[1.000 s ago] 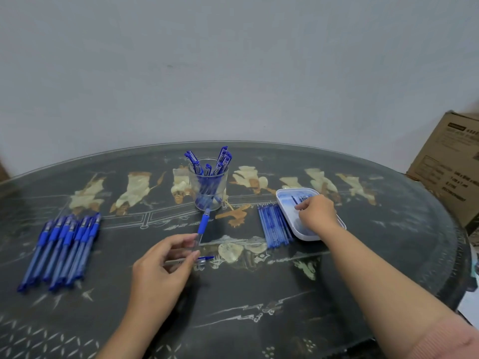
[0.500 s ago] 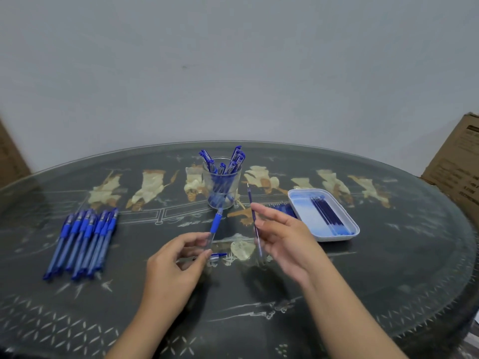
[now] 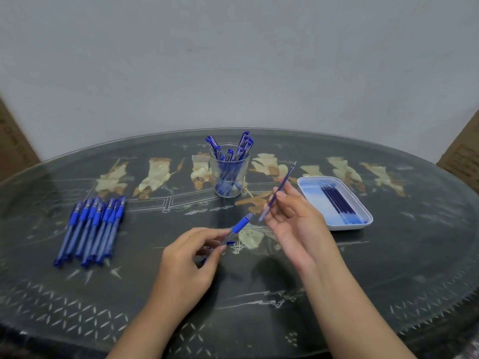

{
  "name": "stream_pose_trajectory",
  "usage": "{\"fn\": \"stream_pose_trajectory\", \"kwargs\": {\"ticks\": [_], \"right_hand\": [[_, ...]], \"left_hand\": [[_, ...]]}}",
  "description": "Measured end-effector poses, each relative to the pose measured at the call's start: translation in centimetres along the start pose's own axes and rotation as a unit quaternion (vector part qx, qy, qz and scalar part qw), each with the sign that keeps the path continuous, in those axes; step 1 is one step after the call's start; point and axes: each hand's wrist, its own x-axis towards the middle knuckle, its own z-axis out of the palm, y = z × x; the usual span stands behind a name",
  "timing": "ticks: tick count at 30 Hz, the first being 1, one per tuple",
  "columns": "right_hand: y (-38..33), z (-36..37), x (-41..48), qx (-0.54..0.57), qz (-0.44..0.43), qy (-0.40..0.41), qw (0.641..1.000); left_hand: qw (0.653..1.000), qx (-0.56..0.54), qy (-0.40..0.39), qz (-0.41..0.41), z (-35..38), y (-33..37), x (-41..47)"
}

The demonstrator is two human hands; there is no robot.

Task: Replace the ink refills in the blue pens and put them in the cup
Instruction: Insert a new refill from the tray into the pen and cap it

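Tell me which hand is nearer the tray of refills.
Right. The right hand, holding a refill, sits just left of the tray; the left hand, holding a pen, is farther left.

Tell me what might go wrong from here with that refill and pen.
1. The refill, pinched near its middle by the right hand, is apart from the open end of the pen barrel in the left hand; it may miss the opening or bend.
2. The cup is crowded with leaning pens; dropping another in could nudge it.

Your dark oval surface [image 3: 388, 281] is carrying a row of blue pens [image 3: 93, 229] at left, a clear cup [image 3: 229, 174] mid-back, and a white tray [image 3: 347, 226] seemingly holding refills [image 3: 337, 203].
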Motion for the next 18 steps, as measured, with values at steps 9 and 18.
{"fn": "stream_pose_trajectory", "kwargs": {"ticks": [9, 18], "right_hand": [[0.25, -0.09, 0.01, 0.002, -0.033, 0.016, 0.999], [0.5, 0.01, -0.48, -0.044, -0.093, 0.02, 0.994]], "left_hand": [[1.0, 0.007, -0.016, 0.013, -0.03, 0.07, -0.12], [1.0, 0.009, -0.015, 0.018, -0.04, 0.05, -0.09]]}}
